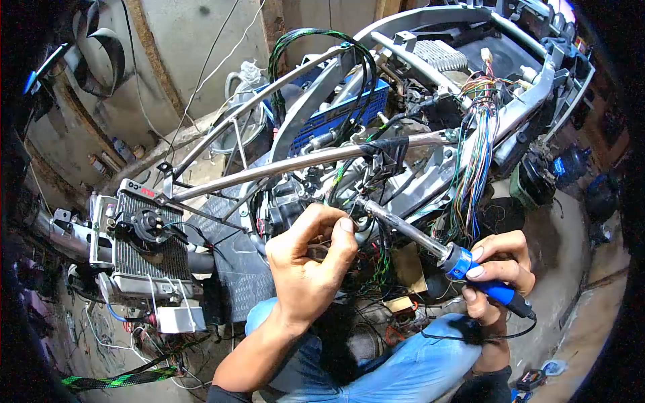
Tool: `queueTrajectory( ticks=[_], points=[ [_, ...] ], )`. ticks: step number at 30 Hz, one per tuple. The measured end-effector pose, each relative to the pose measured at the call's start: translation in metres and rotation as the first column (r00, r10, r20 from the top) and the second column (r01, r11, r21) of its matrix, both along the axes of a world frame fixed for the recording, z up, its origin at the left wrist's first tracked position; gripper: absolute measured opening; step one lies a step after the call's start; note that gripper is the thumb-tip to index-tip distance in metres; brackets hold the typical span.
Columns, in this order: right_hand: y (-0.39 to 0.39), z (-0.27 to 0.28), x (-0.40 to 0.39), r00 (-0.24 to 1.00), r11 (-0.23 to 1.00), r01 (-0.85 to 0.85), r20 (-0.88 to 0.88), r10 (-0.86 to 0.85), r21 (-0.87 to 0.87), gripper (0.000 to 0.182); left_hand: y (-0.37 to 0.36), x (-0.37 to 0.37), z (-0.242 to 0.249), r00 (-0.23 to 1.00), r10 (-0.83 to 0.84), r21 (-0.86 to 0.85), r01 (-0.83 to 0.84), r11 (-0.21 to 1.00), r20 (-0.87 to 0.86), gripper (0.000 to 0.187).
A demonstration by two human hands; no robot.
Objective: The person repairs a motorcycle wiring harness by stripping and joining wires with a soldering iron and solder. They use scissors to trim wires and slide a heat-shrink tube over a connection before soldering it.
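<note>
My right hand [498, 272] holds a blue soldering iron [462, 263] by its handle, with the metal barrel slanting up and left. The iron's tip is close to wires beneath a metal frame tube [282, 164]. Left of the tip, my left hand [314, 258] is closed, thumb and index finger pinched together near those wires; what they hold is too small to make out. Black tape [386, 153] wraps part of the tube above the tip. A bundle of coloured wires [478, 154] hangs from the frame to the right.
A radiator [151, 245] with a round black horn [149, 225] stands at the left. Behind the frame is a blue crate [336, 117]. Black and green sleeved cable [121, 381] lies at the lower left. The iron's cord [517, 334] loops below my right hand.
</note>
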State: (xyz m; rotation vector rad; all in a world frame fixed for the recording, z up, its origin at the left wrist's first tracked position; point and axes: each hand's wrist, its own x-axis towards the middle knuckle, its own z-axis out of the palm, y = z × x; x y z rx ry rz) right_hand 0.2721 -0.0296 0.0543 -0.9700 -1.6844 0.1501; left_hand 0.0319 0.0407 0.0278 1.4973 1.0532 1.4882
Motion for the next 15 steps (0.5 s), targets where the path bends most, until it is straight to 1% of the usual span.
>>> queueTrajectory(
  ticks=[4,7,12,15],
  points=[
    [0.0006,0.0023,-0.0012,1.0,1.0,0.009,-0.013,-0.009,0.0,0.023,-0.0002,0.0,-0.0009,1.0,-0.003,-0.023,0.004,1.0,0.021,0.009],
    [0.0008,0.0026,-0.0011,1.0,1.0,-0.004,-0.004,0.004,-0.001,0.023,-0.0014,-0.0016,0.0011,1.0,-0.017,-0.052,0.017,0.998,-0.001,0.008],
    [-0.0012,0.0031,-0.002,1.0,1.0,0.016,-0.012,-0.016,-0.021,0.024,-0.0003,-0.0001,-0.0008,1.0,-0.005,-0.018,0.006,1.0,0.017,0.008],
    [0.0007,0.0015,-0.0001,1.0,1.0,-0.005,-0.009,0.005,-0.007,0.024,-0.0001,-0.0003,-0.0007,1.0,-0.004,-0.022,0.004,1.0,0.015,0.008]
  ],
)
